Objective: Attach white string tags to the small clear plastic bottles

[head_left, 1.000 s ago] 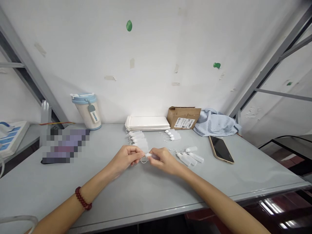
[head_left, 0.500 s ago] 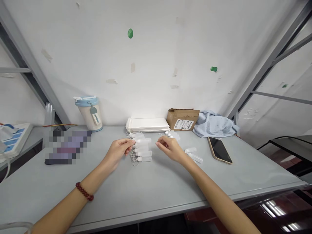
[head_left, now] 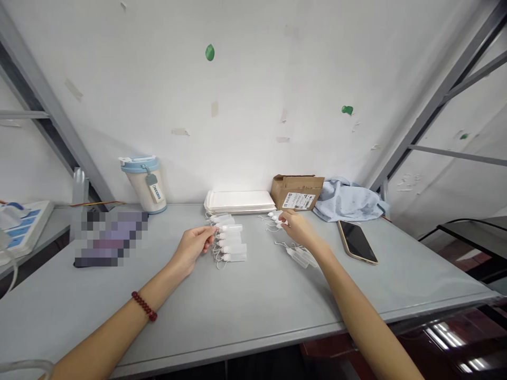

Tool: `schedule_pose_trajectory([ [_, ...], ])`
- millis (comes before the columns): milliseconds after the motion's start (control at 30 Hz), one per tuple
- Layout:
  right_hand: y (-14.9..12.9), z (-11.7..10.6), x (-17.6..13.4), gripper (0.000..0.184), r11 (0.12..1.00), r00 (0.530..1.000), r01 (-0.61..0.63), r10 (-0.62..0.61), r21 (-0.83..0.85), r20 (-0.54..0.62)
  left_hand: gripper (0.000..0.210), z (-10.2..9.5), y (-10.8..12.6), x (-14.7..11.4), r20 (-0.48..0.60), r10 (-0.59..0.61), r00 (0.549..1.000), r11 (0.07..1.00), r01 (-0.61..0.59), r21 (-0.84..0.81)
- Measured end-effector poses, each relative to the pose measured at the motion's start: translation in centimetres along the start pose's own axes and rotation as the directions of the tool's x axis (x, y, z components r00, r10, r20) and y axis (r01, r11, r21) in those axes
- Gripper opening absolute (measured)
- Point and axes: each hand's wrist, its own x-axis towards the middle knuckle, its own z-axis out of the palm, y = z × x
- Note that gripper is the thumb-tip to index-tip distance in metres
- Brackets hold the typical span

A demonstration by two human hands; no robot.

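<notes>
My left hand (head_left: 195, 245) is closed in a pinch at the capped, corded end of a small translucent plastic bottle (head_left: 231, 228). That bottle lies at the upper part of a column of several like bottles (head_left: 233, 249), their white cord loops pointing left. My right hand (head_left: 298, 228) has its fingers curled together over a small cluster of corded bottles (head_left: 274, 216) in front of the cardboard box; what lies between its fingertips is hidden. Nearer me, partly behind my right wrist, a few more bottles (head_left: 298, 257) lie slanted on the grey table (head_left: 237, 311).
Against the wall stand a stack of white flat packs (head_left: 240, 200), a cardboard box (head_left: 299, 193) and a crumpled blue cloth (head_left: 346, 200). A phone (head_left: 357, 241) lies to the right. On the left are a lidded tumbler (head_left: 144, 184), a blurred pouch (head_left: 113, 240) and a power strip (head_left: 27, 229).
My right hand has moved right, from beside the bottle column to the cluster near the box. The bottle at my left hand has shifted slightly left; the left hand stays almost in place.
</notes>
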Motion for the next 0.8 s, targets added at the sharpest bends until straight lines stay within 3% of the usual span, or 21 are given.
schedule_pose_trajectory([
  [433,0.6,-0.1,0.0,0.032,0.995,0.994,-0.051,0.059,-0.083,0.093,0.041,-0.2,0.2,-0.1,-0.037,-0.025,0.999,0.999,0.024,-0.022],
  [800,1.3,0.9,0.2,0.029,0.984,0.992,-0.047,0.066,-0.169,0.109,0.042,0.2,0.8,-0.6,-0.077,-0.015,0.997,0.998,0.011,-0.055],
])
